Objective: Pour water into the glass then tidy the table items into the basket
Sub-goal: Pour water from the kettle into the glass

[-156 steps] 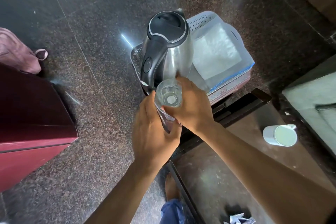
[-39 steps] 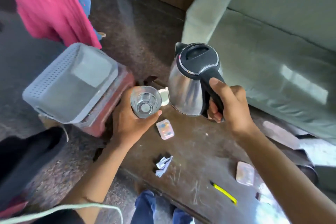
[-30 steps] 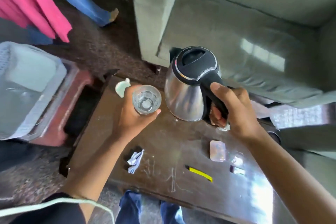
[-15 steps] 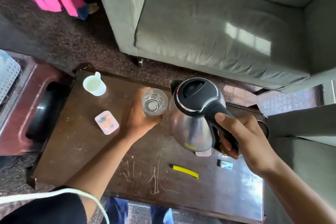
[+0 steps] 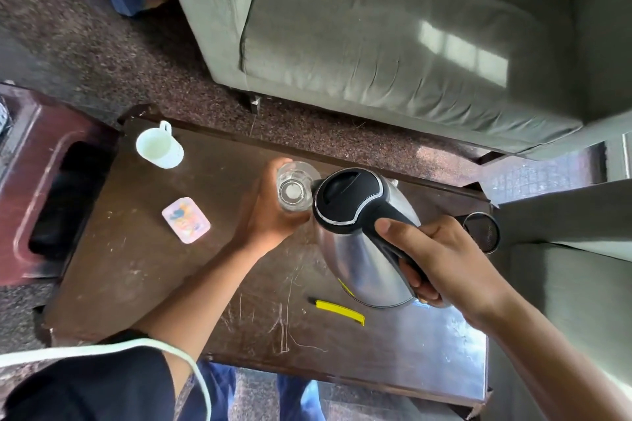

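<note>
Both hands are busy over the dark wooden table. My left hand is wrapped around the clear glass, holding it upright above the tabletop, fingers curled on its far side and thumb near. My right hand is clamped on the black handle of the steel electric kettle, thumb pressed along the top of the grip. Kettle tilts toward the glass, its lid end just beside the glass rim, touching or nearly so; I cannot tell whether water is running. Hands sit close, the kettle between them. Left of the glass, a white mug stands near the far corner, and a small pastel card-like packet lies flat near my left wrist. A yellow strip lies on the table below the kettle. Grey sofa beyond the table.
</note>
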Available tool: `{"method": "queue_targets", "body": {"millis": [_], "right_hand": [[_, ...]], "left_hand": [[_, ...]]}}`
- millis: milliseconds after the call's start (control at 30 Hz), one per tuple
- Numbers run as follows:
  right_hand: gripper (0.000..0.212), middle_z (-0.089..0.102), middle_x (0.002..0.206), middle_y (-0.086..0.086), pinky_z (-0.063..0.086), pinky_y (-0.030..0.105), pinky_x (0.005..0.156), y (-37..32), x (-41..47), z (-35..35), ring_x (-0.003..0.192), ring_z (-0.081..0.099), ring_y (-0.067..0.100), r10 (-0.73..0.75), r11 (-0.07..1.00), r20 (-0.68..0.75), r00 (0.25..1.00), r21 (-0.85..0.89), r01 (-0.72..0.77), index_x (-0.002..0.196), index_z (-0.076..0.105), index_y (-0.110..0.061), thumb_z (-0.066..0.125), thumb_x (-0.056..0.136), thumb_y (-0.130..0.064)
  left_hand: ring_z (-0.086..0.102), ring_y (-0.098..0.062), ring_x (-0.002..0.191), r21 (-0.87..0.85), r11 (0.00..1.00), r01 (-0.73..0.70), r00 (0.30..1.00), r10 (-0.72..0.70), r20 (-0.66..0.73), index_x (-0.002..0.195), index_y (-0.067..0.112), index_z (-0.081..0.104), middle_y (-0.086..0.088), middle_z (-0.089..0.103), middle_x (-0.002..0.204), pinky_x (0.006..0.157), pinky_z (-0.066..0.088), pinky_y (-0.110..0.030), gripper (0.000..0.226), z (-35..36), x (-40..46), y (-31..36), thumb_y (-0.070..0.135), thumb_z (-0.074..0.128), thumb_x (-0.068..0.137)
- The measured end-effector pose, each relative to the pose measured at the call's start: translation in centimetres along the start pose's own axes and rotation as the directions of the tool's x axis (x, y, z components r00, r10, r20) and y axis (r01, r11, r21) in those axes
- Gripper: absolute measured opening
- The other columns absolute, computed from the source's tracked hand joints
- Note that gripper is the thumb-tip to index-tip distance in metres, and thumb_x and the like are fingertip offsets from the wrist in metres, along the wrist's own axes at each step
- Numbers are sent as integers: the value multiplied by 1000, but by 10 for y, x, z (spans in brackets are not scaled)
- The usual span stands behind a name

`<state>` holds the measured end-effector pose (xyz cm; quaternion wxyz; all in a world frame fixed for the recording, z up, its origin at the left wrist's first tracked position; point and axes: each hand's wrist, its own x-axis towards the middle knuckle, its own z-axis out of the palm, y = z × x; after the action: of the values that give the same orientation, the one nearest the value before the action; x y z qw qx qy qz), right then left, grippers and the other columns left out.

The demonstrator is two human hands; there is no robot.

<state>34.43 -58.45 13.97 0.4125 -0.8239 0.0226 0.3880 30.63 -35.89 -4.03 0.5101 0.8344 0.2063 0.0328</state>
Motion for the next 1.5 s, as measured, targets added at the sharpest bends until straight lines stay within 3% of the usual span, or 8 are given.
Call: {"method": "queue_targets", "body": {"millis": [167,433,600,733,900,1500], "right_hand": [[64,36,39,4,27,17,39,-3,1,-2,36,27,18,59,997,-10,998,-42,-59,47,44,-9,66,96,-44],[67,36,41,6,28,17,40,-2,2,-4,34,27,17,133,987,-6,991,-87,-133,47,47,-9,68,92,-53],[68,36,39,2,27,17,40,-5,2,-5,33,26,17,164,980,-12,986,-112,-165,45,44,-11,68,93,-53],[70,36,37,0,26,14,38,-4,0,-7,30,28,16,186,973,-19,982,-138,-187,43,44,-13,68,93,-56],[70,38,37,0,26,16,39,-4,-2,-10,31,29,17,190,970,-24,981,-152,-192,42,45,-13,68,93,-56],[72,43,39,1,31,21,41,1,1,-14,32,34,18,203,955,-28,979,-213,-204,39,48,-14,68,89,-61]], "left_hand": [[72,-21,120,115,993,12,1000,-10,-21,142,31,52,6,73,133,92,50,-28,83,7,2,-4,42,95,70],[72,-23,120,117,993,7,1000,-8,11,145,26,52,3,73,135,99,55,-34,85,15,3,-4,42,94,73],[73,-25,118,98,995,-3,999,-1,40,145,26,49,1,73,134,99,57,-38,90,18,0,-1,61,81,68],[73,-25,118,113,994,6,999,-10,40,145,25,50,0,72,135,96,53,-32,85,22,0,-4,42,93,74],[73,-24,119,131,991,6,999,-11,40,145,26,50,2,72,135,92,49,-26,85,25,-1,-6,39,94,74],[71,-24,123,181,983,5,999,-15,49,145,26,49,2,71,139,97,55,-35,83,35,-2,-13,39,94,75]]}}
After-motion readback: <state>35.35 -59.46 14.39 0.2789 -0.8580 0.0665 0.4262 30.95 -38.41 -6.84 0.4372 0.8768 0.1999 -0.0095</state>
